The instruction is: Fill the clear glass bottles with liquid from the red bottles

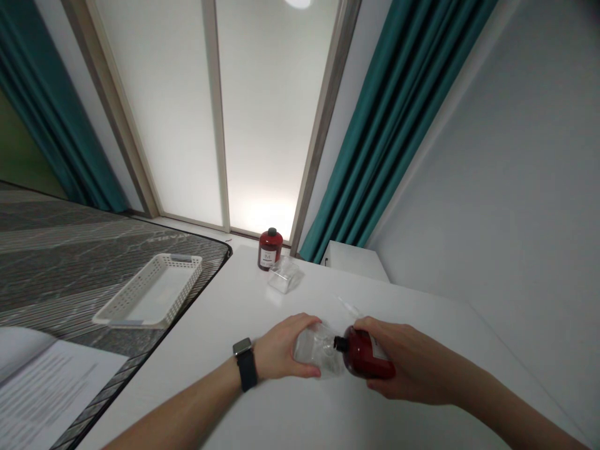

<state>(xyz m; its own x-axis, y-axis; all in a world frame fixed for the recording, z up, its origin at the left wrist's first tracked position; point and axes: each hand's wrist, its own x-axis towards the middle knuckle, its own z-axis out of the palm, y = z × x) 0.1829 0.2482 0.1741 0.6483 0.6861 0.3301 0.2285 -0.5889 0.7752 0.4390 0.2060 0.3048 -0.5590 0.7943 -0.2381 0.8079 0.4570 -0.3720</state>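
Note:
My right hand (412, 362) is wrapped around a dark red bottle (363, 355) with a pale label and a black neck. The bottle lies tilted on its side, its neck pointing left. With thumb and fingers apart around it, my left hand (288, 350) grips a clear plastic container (316, 350). The bottle's neck is right at the container's right side; I cannot tell whether it reaches inside. Just behind, a thin clear strip (349, 307) lies on the white table (225, 400). A dark watch (245, 364) is on my left wrist.
A second red bottle (270, 250) with a black cap stands upright at the table's far edge, beside another clear plastic container (285, 275). To the left, a white basket (154, 290) and an open booklet (56, 387) lie on a dark patterned surface (70, 250).

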